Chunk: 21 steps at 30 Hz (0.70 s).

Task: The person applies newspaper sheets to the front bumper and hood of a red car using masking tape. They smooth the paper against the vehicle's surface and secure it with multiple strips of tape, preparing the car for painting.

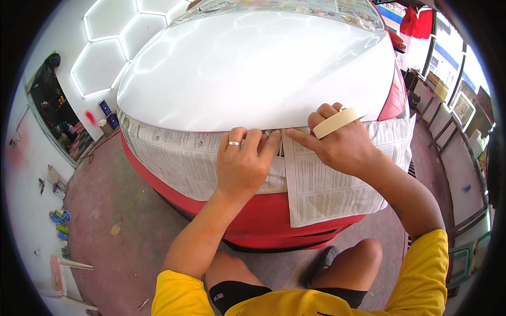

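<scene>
In front of me is the white hood of a red car, with newspaper laid along the front below the hood's edge. My left hand, wearing a ring, has its fingers bent and pressed at the newspaper's top edge, right under the hood. My right hand holds a cream roll of masking tape against its curled fingers, while its index finger reaches to the same seam. Between the two hands, a loose newspaper sheet hangs down over the red bumper. The fingertips partly hide the seam.
Newspaper also covers the windshield. A headlight shows at the right corner. Cans stand along the left wall, near a wooden stool. A rail runs along the right side. My knees are bent close to the bumper.
</scene>
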Each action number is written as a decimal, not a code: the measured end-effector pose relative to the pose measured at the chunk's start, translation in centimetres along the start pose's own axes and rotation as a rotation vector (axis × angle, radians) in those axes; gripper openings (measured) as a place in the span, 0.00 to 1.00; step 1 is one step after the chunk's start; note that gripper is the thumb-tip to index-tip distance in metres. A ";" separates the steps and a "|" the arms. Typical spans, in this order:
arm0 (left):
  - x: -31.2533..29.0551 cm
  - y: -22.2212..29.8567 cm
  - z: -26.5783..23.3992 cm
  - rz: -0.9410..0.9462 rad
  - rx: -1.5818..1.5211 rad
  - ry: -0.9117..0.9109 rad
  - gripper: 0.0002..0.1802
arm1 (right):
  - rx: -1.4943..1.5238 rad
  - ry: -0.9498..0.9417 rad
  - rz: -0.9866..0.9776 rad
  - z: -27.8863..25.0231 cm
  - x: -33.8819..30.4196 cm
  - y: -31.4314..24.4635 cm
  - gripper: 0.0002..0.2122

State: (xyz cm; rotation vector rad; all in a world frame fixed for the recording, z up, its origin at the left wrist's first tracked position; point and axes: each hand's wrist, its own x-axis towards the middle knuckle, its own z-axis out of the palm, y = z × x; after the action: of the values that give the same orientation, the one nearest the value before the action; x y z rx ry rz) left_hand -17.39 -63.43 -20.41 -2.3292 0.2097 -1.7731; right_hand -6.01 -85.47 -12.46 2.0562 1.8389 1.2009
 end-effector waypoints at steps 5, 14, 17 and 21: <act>-1.7 0.5 -1.1 -0.122 -0.004 -0.110 0.21 | 0.042 0.035 0.023 -0.5 0.3 -1.1 0.22; -3.5 0.7 -1.4 -0.217 0.019 -0.138 0.27 | 0.014 0.026 0.129 -0.4 -2.3 -0.8 0.28; -3.8 0.5 -1.3 -0.223 0.029 -0.143 0.27 | -0.013 0.023 0.139 0.0 -3.8 0.0 0.28; -3.7 0.9 -1.2 -0.225 0.043 -0.137 0.27 | 0.008 0.006 0.155 -0.2 -4.4 0.3 0.28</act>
State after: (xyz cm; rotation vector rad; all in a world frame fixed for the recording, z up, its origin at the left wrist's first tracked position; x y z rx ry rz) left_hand -19.55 -63.49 -23.74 -2.5152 -0.1156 -1.6832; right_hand -5.64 -89.52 -14.24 2.2372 1.7168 1.2377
